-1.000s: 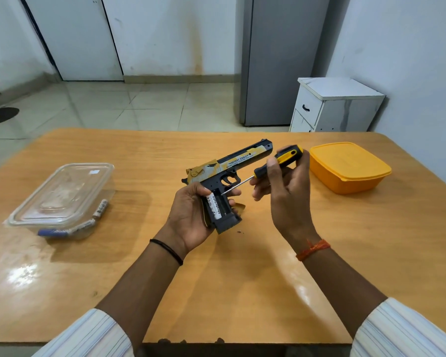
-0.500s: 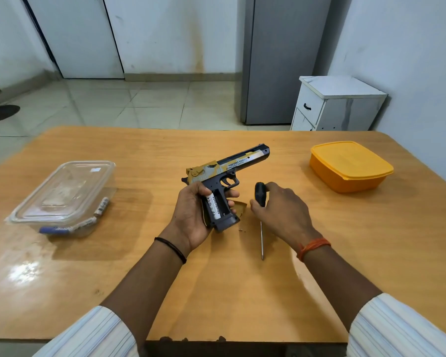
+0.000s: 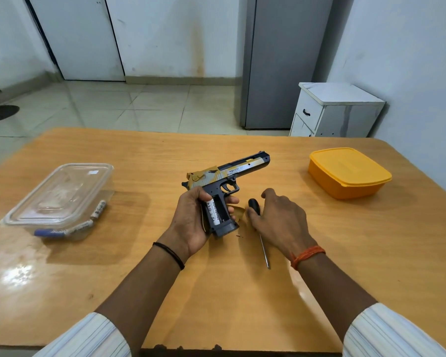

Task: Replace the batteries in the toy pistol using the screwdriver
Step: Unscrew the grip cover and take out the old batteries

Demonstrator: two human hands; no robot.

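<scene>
Grip cover off, compartment open, one battery (image 3: 213,211) seated, second slot looks empty. Left hand (image 3: 191,222) grips toy pistol (image 3: 227,176) above table (image 3: 345,253) centre. Right hand (image 3: 278,220) lies over screwdriver (image 3: 262,238) on table; grip unclear. Cover, screw left to refit.

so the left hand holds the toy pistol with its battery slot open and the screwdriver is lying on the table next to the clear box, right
Not quite. The head view shows the left hand holding the toy pistol with its battery slot open, but the screwdriver lies on the table under the right hand, just right of the pistol. The clear box sits far off to the left.
</scene>
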